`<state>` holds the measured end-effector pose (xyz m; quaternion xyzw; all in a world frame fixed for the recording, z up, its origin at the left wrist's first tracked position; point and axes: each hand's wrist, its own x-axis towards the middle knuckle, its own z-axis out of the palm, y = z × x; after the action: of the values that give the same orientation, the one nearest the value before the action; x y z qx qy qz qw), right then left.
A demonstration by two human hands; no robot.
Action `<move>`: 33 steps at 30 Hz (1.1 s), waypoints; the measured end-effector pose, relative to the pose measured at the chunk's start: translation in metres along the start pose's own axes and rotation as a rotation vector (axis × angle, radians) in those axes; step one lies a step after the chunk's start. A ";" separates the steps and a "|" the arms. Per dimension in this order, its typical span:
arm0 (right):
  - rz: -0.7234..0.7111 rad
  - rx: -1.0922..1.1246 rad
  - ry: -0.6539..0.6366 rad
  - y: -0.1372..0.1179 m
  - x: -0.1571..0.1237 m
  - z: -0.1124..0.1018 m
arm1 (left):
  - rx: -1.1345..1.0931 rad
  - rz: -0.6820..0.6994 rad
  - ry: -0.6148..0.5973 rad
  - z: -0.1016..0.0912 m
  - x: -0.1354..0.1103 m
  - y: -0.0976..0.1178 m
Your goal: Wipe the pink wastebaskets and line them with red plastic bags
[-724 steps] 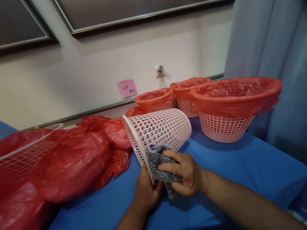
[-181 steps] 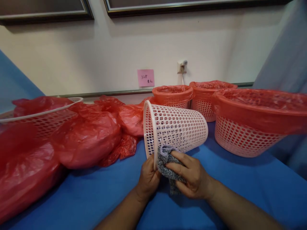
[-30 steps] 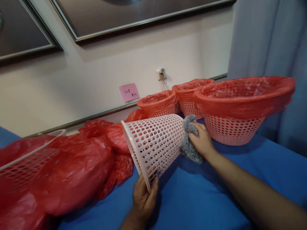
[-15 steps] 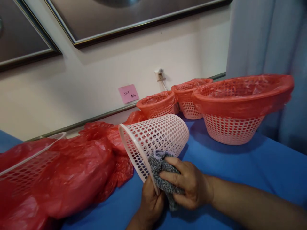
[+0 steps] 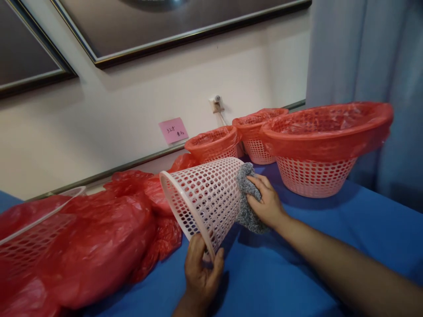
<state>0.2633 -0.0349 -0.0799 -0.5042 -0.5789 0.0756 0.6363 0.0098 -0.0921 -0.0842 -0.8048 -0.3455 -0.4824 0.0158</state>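
Note:
A pale pink perforated plastic wastebasket [image 5: 211,189] lies tilted on its side above the blue table, its mouth facing left toward me. My left hand [image 5: 201,268] grips the lower part of its rim, thumb outside and fingers reaching inside. In my right hand [image 5: 266,202] is a bunched grey cloth [image 5: 247,207], pressed against the basket's base end. Part of the cloth hangs below my fingers. The underside of the basket is hidden from view.
Three baskets lined with red bags stand at the back: a small one [image 5: 214,145], another [image 5: 257,136] and a wide one [image 5: 313,171]. Crumpled red plastic bags [image 5: 109,233] cover the left side, partly over another basket [image 5: 36,233]. A pink note [image 5: 173,130] is on the wall.
My right hand has moved the cloth from the rim, up and right along the basket's side to its base end. My left hand stays on the rim, now more visible.

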 end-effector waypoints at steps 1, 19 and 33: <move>-0.026 -0.002 -0.008 -0.003 -0.003 0.000 | 0.002 0.009 0.036 -0.002 0.002 0.003; -0.831 0.176 -0.249 -0.048 -0.036 -0.016 | -0.055 -0.212 -0.491 0.005 0.002 0.017; 0.175 -0.047 0.040 0.035 0.023 -0.011 | 0.035 -0.301 -0.727 0.006 0.005 0.008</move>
<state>0.2969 -0.0089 -0.0885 -0.5692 -0.5214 0.1068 0.6267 0.0211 -0.0933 -0.0810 -0.8631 -0.4509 -0.1566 -0.1647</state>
